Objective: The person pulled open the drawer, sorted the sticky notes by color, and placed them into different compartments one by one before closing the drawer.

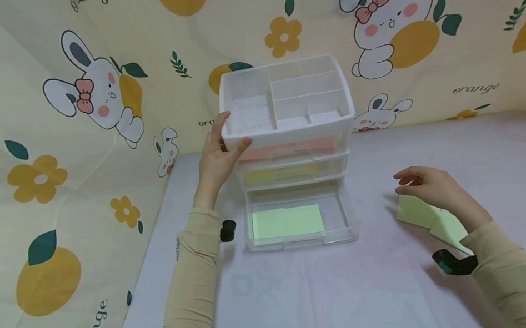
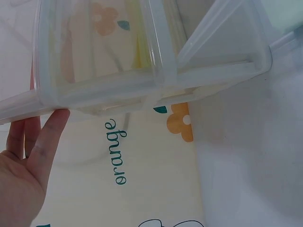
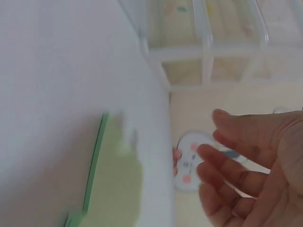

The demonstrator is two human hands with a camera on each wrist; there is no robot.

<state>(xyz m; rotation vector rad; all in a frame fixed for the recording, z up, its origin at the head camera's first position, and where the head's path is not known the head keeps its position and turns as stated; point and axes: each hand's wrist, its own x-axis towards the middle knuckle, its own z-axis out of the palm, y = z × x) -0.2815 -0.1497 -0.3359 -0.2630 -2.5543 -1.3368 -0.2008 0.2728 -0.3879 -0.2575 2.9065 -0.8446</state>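
A white and clear plastic drawer organizer (image 1: 289, 135) stands on the table, its bottom drawer (image 1: 338, 215) pulled out. Light green sticky notes (image 1: 286, 222) lie in that drawer. My left hand (image 1: 216, 156) grips the organizer's upper left corner, thumb on the front and fingers along the side. In the left wrist view, the thumb (image 2: 54, 132) touches the plastic edge. My right hand (image 1: 435, 190) hovers above more green sticky note pads (image 1: 418, 211), fingers loosely curled around nothing. The right wrist view shows a gap between this hand (image 3: 255, 170) and the green pads (image 3: 113, 175).
The organizer's top tray (image 1: 248, 113) has several compartments. Pink and yellow items (image 1: 289, 172) show through the two shut drawers below it. A rabbit-and-orange patterned cloth (image 1: 243, 26) hangs behind and to the left of the pale tabletop (image 1: 313, 302).
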